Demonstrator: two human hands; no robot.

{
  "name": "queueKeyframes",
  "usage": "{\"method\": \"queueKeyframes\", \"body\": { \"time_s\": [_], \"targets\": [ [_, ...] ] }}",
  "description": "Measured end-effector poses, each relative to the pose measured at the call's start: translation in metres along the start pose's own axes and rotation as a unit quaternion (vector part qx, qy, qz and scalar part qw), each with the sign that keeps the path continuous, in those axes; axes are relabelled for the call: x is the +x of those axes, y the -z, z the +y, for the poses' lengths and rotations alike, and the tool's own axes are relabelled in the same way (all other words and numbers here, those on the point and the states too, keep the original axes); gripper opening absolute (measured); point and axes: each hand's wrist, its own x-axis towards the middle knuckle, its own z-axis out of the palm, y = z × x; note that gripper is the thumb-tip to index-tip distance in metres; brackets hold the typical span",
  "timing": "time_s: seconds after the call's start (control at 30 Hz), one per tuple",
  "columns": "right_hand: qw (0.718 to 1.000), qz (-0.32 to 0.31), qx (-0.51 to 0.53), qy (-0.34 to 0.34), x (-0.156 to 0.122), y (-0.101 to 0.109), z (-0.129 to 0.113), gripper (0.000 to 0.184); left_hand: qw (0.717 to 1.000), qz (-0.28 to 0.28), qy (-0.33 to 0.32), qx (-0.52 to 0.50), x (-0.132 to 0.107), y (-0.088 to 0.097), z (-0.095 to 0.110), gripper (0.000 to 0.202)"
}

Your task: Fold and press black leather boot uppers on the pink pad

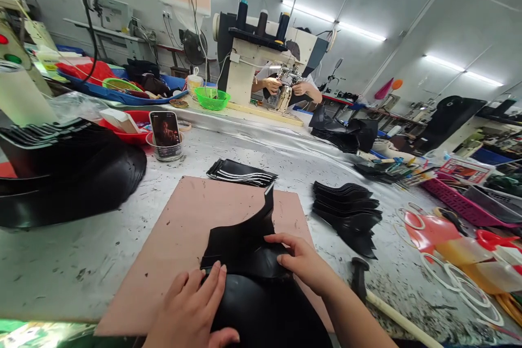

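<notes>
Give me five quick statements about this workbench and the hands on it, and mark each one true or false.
1. Both hands rest on a black piece on the pink board. True: left hand and right hand both press it.
2. The phone lies flat on the board. False: it stands propped in a cup behind the board.
3. A hammer lies right of the right hand. True.
4. The green bowl sits on the board. False: it is far back, by the sewing machine.
5. Another person's hands work at that machine. True.
</notes>
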Motion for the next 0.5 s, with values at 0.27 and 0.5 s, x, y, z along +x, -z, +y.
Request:
{"method": "queueKeyframes", "body": {
  "time_s": [0.27,0.5],
  "targets": [
    [0.991,0.034,-0.110,0.074,-0.006,-0.002,-0.005,0.053,0.999,-0.046,-0.002,0.024,0.003,-0.010,0.008,0.074],
    [0.981,0.062,-0.153,0.098,-0.006,-0.006,0.003,0.051,0.997,-0.068,-0.001,-0.028,0.019,-0.013,0.024,0.091]
  ]
}}
